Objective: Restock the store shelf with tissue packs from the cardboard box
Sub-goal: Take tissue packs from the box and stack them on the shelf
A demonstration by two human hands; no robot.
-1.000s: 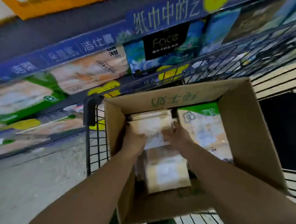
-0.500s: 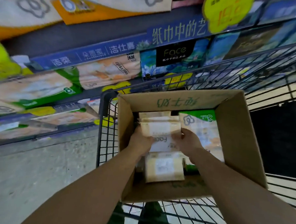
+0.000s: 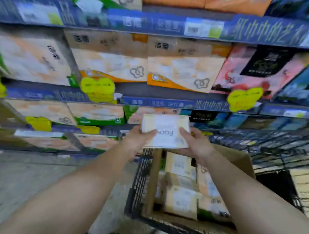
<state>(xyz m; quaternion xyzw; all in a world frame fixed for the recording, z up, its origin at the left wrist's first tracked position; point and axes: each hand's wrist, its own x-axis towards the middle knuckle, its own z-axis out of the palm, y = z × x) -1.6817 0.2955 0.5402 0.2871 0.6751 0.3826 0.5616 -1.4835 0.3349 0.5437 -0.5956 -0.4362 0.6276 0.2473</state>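
A cream-coloured tissue pack (image 3: 165, 131) with a white label is held in the air in front of the store shelf (image 3: 151, 101), above the near edge of the cardboard box (image 3: 237, 157). The left hand (image 3: 138, 139) grips its left side with the thumb lying across the top face, and the right hand (image 3: 196, 143) grips its right side in the same way, so both grips are clamped on the pack. More cream packs (image 3: 180, 201) lie inside the box, which sits in a black wire cart (image 3: 139, 180) standing on a grey floor (image 3: 39, 178). Behind the hands, blue-edged shelf rails carry yellow price tags (image 3: 97, 89), and rows of large tissue bundles (image 3: 178, 71) in orange, green, pink and dark blue wrapping fill the shelves. The picture is blurred, so small print is not legible.
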